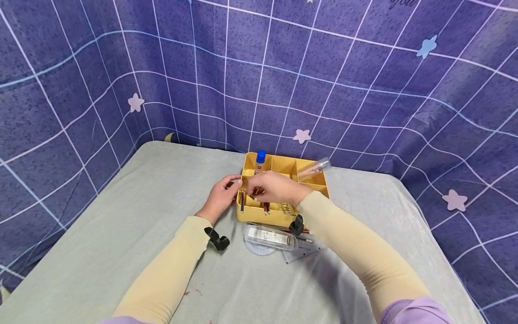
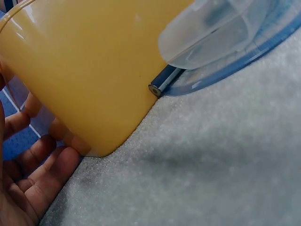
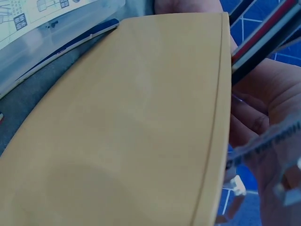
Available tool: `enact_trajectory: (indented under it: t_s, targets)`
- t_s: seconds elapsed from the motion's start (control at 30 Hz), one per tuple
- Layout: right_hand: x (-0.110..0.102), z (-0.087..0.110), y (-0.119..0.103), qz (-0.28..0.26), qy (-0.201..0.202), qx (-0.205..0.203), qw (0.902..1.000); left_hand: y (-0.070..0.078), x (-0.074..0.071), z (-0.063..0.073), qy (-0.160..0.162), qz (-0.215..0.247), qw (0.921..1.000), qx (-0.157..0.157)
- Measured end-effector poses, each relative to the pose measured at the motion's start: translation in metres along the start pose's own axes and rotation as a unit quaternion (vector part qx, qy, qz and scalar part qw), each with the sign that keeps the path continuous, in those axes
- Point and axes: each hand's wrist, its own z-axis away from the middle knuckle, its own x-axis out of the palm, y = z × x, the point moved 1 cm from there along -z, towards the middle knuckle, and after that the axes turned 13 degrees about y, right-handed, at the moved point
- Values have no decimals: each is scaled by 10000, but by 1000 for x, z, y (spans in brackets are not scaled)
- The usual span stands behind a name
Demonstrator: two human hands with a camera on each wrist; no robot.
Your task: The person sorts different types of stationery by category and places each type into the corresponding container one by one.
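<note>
A yellow divided desk organizer (image 1: pixel 261 217) stands on the grey cloth. My left hand (image 1: pixel 220 198) is at its left end, with fingers touching the outer wall (image 2: pixel 94 84). Over the front left compartments is my right hand (image 1: pixel 275 186), its fingers bent down inside; what they may hold is hidden. Beside them a dark pencil (image 1: pixel 242 201) leans in the left front compartment. Several pencils (image 1: pixel 266 208) lean together in the one to its right; their ends, red and dark (image 3: pixel 268 37), stick past the rim in the right wrist view. A glue stick (image 1: pixel 260 163) with a blue cap stands behind the right hand.
A clear plastic case (image 1: pixel 270 237) with a white label lies before the organizer, over a round protractor (image 1: pixel 259 250). Near it are a pencil (image 1: pixel 304 239) and a clear set square (image 1: pixel 301 254). A clear tube (image 1: pixel 320 165) leans out at the back right. Purple patterned cloth (image 1: pixel 259 67) hangs behind.
</note>
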Motion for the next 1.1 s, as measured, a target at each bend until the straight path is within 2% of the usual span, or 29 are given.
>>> enact_trajectory:
  t_s: [0.1, 0.4, 0.83, 1.1]
  targets:
    - [1, -1, -2, -16, -72, -149, 9999, 1, 1, 0, 3, -3, 10000, 30]
    - [9, -4, -5, 3, -373, -265, 9990, 0, 1, 3, 33, 103, 9999, 40]
    - [15, -9, -6, 24, -337, -457, 9984, 6, -1, 4, 13, -52, 10000, 59]
    - [17, -11, -7, -216, -333, -339, 9986, 4, -1, 2, 25, -84, 9998, 175]
